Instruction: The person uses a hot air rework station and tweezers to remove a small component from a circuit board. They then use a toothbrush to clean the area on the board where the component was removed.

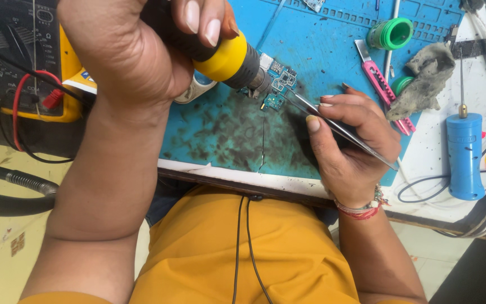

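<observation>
Left hand [125, 50] clenched around a black-and-yellow hot-air tool [229, 59], nozzle down on the small circuit board [277, 84] lying mid-mat on the blue work mat [322, 50]. Right hand [350, 135] pinching metal tweezers [338, 128], tips touching the board's right edge. Apparently mid-heating of a part; next, likely a steady, gentle lift.

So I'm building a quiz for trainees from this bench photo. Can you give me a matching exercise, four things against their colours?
Things:
1. work mat
2. utility knife
3. tape roll
4. multimeter

Colours:
A. green
B. yellow
C. blue
D. pink

Pairs: 1-C, 2-D, 3-A, 4-B
</observation>
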